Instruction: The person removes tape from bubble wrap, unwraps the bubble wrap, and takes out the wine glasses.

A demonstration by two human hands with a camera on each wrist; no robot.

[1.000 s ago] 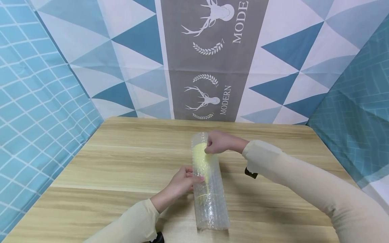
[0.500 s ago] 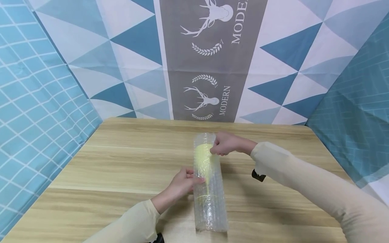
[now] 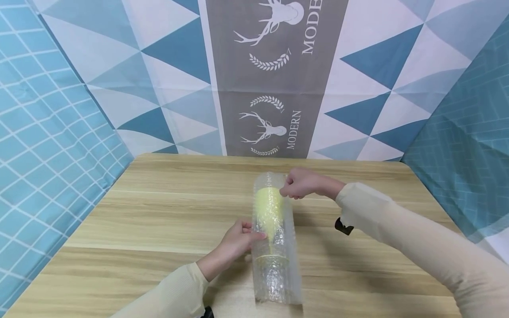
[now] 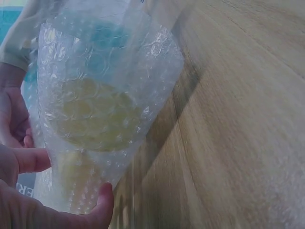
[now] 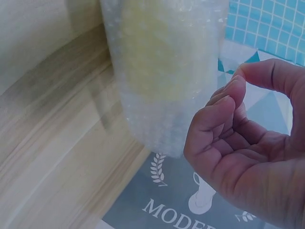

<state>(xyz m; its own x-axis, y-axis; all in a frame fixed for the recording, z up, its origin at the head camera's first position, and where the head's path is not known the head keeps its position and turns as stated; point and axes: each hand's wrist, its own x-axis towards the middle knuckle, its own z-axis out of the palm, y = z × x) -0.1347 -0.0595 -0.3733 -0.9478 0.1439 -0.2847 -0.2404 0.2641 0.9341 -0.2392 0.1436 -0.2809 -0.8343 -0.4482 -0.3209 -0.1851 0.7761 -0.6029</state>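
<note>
From overhead, a clear bubble-wrap roll [image 3: 274, 238] with a pale yellow stemmed glass [image 3: 268, 212] inside lies lengthwise on the light wooden table [image 3: 159, 212], the left hand [image 3: 235, 244] gripping its middle and the right hand [image 3: 303, 183] at its far end. At the left wrist, thumb and fingers [image 4: 33, 160] clasp the wrap [image 4: 105, 109]. At the right wrist, the hand [image 5: 243, 143] is loosely curled beside the roll [image 5: 164, 67], holding nothing.
</note>
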